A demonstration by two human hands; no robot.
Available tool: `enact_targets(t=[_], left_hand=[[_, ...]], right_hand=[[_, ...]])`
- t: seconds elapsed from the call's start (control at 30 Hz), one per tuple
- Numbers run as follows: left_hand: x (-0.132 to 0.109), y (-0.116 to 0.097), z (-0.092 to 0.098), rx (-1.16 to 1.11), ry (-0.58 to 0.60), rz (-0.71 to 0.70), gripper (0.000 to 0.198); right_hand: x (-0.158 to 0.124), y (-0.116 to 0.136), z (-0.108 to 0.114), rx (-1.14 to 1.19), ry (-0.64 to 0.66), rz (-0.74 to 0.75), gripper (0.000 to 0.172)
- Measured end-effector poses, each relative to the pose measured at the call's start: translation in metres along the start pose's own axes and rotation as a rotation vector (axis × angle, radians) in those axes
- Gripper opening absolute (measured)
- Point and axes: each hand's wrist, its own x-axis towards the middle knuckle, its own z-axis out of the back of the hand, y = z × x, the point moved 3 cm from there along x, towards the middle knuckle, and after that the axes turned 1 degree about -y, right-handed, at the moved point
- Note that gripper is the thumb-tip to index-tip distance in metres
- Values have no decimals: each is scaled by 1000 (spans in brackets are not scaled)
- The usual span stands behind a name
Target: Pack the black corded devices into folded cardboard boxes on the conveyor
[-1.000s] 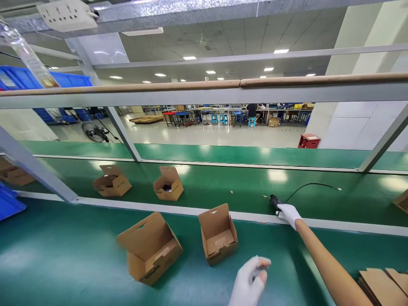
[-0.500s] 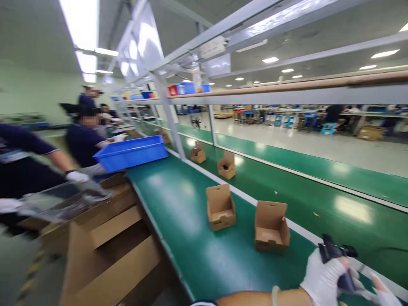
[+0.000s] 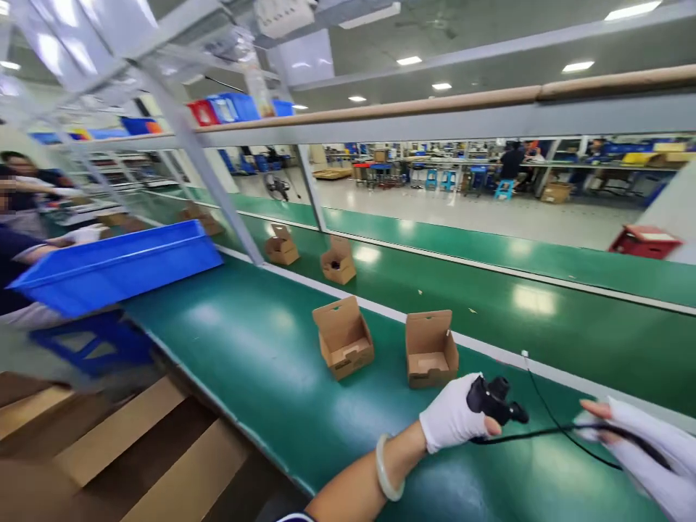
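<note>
My left hand [image 3: 452,417], in a white glove with bare fingertips, is wrapped round a black device [image 3: 496,401] above the green work surface. From the device a black cable [image 3: 538,432] runs right into my right hand [image 3: 634,442], also gloved, whose fingers are closed on it. A thin wire with a small white connector [image 3: 525,354] rises between the hands. Just beyond my left hand stands an open brown box [image 3: 431,351], and left of it a second open box [image 3: 342,341]. Both have raised lids.
Two small open boxes [image 3: 281,246] [image 3: 338,262] stand on the green belt [image 3: 489,290]. A blue bin [image 3: 125,264] lies at the left end of the surface near a person's gloved hand. Large cartons [image 3: 119,435] are lower left. A metal post [image 3: 201,159] and shelf rise beyond.
The view has swung right. My hands are farther apart, with the cable now stretched between them and the wire's white connector visible. The device is nearer the right box.
</note>
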Motion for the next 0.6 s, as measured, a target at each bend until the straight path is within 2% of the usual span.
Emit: enact_targets(t=[0.1,0.17,0.27,0.33,0.43,0.5,0.57,0.6], left_hand=[[-21,-7,-12,117,283,56,73],[-31,-14,-15,53,335,75,72],[-32,-19,-4,-230,143,39,62],[-27,-19,9,-477,-44,-8,55],[-16,-15,24,-822,-284,-38,50],[-10,-14,26,-976,-328,-8,48],[-6,-14,25,-963,-339,-2,44],[-5,-14,24,-875,-357,-23,43]], right_hand=[[29,26,-14,41,50,-24,26],[46,32,-35,81,123,-69,21],[42,21,-67,60,315,-135,26],[20,10,-82,-19,374,-72,30],[-22,9,-102,-210,377,205,31],[-48,19,-115,-396,438,388,31],[-65,36,-123,-567,517,524,26],[-70,46,-122,-622,540,587,24]])
